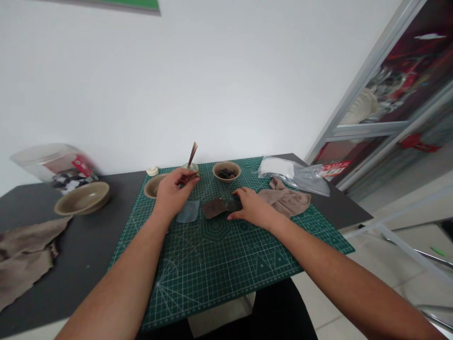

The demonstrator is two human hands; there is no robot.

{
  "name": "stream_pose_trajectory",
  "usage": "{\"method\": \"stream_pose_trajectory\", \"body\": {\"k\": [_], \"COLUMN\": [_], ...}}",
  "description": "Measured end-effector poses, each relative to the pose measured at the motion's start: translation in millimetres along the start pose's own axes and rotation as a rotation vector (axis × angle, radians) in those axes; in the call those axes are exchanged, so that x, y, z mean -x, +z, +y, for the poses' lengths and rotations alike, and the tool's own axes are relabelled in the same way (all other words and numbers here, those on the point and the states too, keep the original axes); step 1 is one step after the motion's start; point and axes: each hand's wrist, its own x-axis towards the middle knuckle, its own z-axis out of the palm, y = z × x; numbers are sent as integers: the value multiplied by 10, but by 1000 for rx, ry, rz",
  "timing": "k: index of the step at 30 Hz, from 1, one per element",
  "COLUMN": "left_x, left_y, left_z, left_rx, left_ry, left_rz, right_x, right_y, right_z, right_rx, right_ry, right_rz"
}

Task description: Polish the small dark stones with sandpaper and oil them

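Observation:
My left hand (176, 187) is closed in a pinch beside a small glass jar (193, 166) that holds several thin brown sticks (193, 153). What sits between its fingertips, if anything, I cannot make out. My right hand (252, 206) rests low over the mat, thumb and fingers apart around a dark flat piece (233, 205). Left of that piece lies a brown square (213, 208), slightly curled, and farther left a grey-blue square (188, 211). Behind my left wrist, a tan bowl (152, 187) is partly hidden.
A green cutting mat (226, 259) covers the table's middle. Dark pieces fill a small bowl (227, 165) near the wall. To the right lie a brown cloth (292, 200) and a plastic bag (300, 179). Leftward are another bowl (83, 200), a clear tub (56, 163) and a cloth (28, 259).

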Motion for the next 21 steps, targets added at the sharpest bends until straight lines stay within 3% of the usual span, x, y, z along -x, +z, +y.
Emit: {"method": "stream_pose_trajectory", "body": {"k": [6, 9, 12, 14, 18, 21], "left_x": [-6, 10, 18, 20, 30, 41], "left_y": [-9, 26, 61, 73, 66, 61], "left_z": [41, 72, 86, 78, 62, 101], "left_rx": [90, 189, 326, 384, 400, 397], "left_ry": [2, -73, -152, -184, -211, -216], "left_rz": [-31, -55, -91, -91, -68, -75], "right_x": [150, 130, -23, -184, -452, -509], "right_y": [-117, -165, -199, -190, -77, 33], "right_z": [-31, -59, -102, -173, -390, -492], "right_rx": [154, 206, 4, -214, -590, -736], "right_ry": [-53, 16, 132, 128, -86, -127], "right_rz": [-64, 22, 265, 394, 370, 344]}}
